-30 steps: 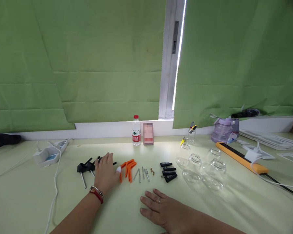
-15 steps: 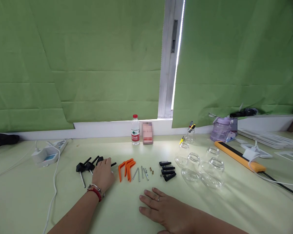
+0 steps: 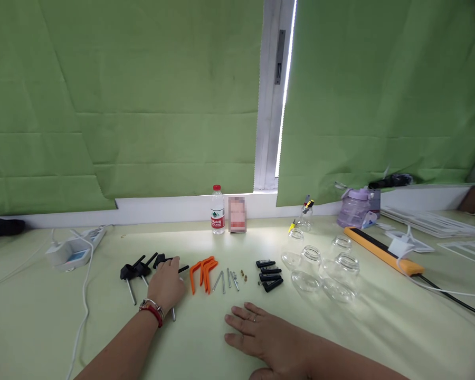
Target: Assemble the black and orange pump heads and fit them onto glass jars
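On the left of the table, my left hand (image 3: 167,284) is closed, palm down, over a black plastic part (image 3: 160,259) with a thin metal rod. The fingers hide most of it; a black arm and the rod's end stick out past the hand. Two similar black parts with metal rods (image 3: 131,272) lie just left of it. To its right are several bent orange plastic pieces (image 3: 204,272). My right hand (image 3: 257,335) rests flat on the table, fingers spread, holding nothing. Beyond it lie several metal screws (image 3: 223,282), small brown bits (image 3: 243,274) and black spring-fitted pieces (image 3: 269,271).
Several clear glass jars (image 3: 311,269) stand at the right. A yellow power strip (image 3: 383,251) and a purple jug (image 3: 355,208) are farther right. At the back stand a water bottle (image 3: 217,211) and a small box (image 3: 237,215). A white power strip (image 3: 76,250) trails its cable down the left.
The view has shifted slightly. A metal rod's end now shows below my left hand, which stays over the black part. My right hand stays flat on the table.
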Motion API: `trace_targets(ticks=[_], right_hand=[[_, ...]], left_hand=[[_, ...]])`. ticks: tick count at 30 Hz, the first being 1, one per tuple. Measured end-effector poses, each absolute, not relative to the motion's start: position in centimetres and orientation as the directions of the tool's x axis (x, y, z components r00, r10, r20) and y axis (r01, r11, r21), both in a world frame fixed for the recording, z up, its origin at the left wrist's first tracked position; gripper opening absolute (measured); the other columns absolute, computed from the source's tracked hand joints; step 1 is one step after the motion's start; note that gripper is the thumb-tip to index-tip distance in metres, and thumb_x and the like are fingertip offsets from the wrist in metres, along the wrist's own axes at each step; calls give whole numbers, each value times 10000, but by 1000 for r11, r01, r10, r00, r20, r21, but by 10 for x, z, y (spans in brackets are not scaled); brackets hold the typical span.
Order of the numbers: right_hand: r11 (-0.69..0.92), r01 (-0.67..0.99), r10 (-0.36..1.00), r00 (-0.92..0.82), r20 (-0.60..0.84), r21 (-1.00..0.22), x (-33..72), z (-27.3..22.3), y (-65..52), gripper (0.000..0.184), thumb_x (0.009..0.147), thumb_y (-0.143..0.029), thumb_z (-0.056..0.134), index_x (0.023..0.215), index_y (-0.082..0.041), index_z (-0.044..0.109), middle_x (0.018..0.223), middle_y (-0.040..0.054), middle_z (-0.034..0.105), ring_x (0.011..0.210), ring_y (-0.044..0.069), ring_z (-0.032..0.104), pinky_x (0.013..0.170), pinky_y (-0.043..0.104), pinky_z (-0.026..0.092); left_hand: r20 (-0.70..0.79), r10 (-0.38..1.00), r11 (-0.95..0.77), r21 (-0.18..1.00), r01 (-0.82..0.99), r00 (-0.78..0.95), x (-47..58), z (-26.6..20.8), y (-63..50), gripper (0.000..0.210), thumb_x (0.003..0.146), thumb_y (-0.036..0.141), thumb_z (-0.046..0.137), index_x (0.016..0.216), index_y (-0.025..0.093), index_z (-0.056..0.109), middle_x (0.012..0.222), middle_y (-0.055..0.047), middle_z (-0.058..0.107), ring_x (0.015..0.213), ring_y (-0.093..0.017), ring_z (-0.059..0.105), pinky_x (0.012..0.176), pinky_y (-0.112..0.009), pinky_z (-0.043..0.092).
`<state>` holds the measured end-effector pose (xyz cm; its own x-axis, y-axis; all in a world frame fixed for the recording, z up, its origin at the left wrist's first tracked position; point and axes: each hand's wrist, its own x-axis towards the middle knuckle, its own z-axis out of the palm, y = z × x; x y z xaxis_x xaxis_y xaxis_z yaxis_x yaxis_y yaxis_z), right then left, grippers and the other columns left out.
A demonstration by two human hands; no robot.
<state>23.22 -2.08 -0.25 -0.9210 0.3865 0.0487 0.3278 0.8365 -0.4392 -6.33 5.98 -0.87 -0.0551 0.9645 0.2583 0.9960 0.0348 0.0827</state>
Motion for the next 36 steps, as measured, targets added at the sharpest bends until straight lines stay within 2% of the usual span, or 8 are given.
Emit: trace_targets(ticks=[3, 6, 10, 13, 19, 28, 32, 36], right_hand=[[847, 398, 480, -858, 184, -353, 230, -12, -17, 556, 876, -445, 451, 1358, -173, 397, 1383, 142, 434, 1262, 268, 389, 1071, 437, 241], [766, 584, 642, -675, 364, -268, 227, -24, -5, 301, 884, -241, 430, 1133, -161, 578, 1079, 106, 611, 989, 214, 521, 926, 378, 363], [581, 796, 761, -458, 459, -170, 223, -34, 21, 260, 870, -86, 383, 829, -171, 625, 859, 64, 576, 809, 180, 486, 786, 333, 370], [514, 854, 773, -417, 477, -86, 218, -37, 38, 239, 853, -66, 423, 850, -174, 636, 851, 59, 552, 817, 182, 469, 780, 326, 347], [499, 861, 756, -485, 439, 93, 205, -34, 49, 219, 882, -95, 430, 838, -160, 634, 865, 67, 559, 835, 200, 454, 784, 354, 317], [545, 837, 768, -519, 375, 40, 210, -33, 40, 221, 886, -106, 453, 741, -159, 611, 816, 51, 580, 850, 183, 454, 779, 329, 307], [576, 818, 761, -533, 370, -6, 213, -34, 34, 244, 894, -112, 431, 718, -164, 593, 773, 39, 583, 822, 175, 459, 770, 321, 311], [570, 818, 767, -495, 409, -77, 221, -33, 29, 235, 883, -88, 417, 819, -176, 625, 848, 50, 601, 850, 187, 468, 786, 326, 320]], left_hand=[[248, 966, 49, 106, 993, -74, -62, -6, 59, 484, 733, 130, 446, 1216, 102, 466, 1153, -137, 583, 1100, -274, 492, 822, -347, 434], [212, 972, 75, 133, 988, -102, -60, -2, 56, 487, 727, 119, 443, 1213, 121, 468, 1157, -126, 588, 1100, -253, 500, 789, -319, 439], [160, 984, 61, 85, 994, -74, -55, 4, 52, 349, 714, 88, 433, 1026, 159, 574, 1092, -109, 621, 1060, -243, 526, 726, -294, 440], [131, 991, 32, 43, 999, -37, -51, 6, 49, 235, 731, 119, 438, 893, 158, 604, 1000, -121, 643, 1012, -265, 547, 669, -304, 444], [46, 999, -18, -55, 998, 21, -39, 9, 36, 220, 753, 125, 438, 872, 138, 623, 873, -140, 660, 842, -283, 618, 637, -347, 456], [-26, 997, -81, -83, 993, 79, -15, 18, 4, 168, 772, 144, 448, 834, 147, 604, 756, -120, 690, 702, -270, 664, 577, -341, 469], [-34, 993, -113, -36, 993, 111, 1, 24, -11, 219, 815, 279, 438, 826, 148, 614, 762, -125, 689, 727, -288, 665, 598, -365, 479], [-62, 989, -137, 13, 990, 138, 8, 33, -21, 394, 874, 425, 340, 840, 139, 608, 778, -142, 682, 716, -297, 661, 605, -379, 474]])
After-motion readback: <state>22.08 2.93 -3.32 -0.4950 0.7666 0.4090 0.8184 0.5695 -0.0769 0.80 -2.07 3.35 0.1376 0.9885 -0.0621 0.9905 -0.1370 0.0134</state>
